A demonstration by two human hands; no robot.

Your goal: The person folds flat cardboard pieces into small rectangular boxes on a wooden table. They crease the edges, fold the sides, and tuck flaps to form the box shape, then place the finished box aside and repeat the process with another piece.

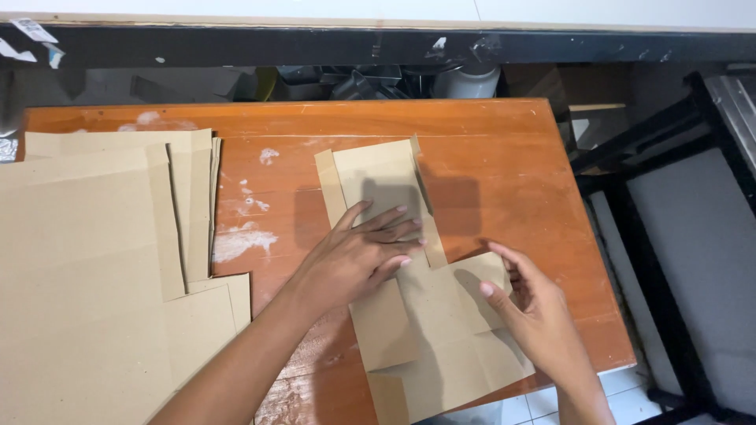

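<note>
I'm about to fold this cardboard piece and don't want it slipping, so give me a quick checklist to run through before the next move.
1. Left hand pressing flat on the cardboard cutout: ok, palm and fingers spread on it.
2. Right hand gripping the side flap: ok, fingers at its edge, flap slightly lifted.
3. Cutout fully supported by the wooden table: not ok, its near end hangs past the table edge.
4. Stack of cardboard sheets kept apart from the work: ok, it lies to the left, not touching the cutout.
5. Fold line scored or creased: cannot tell.
</note>
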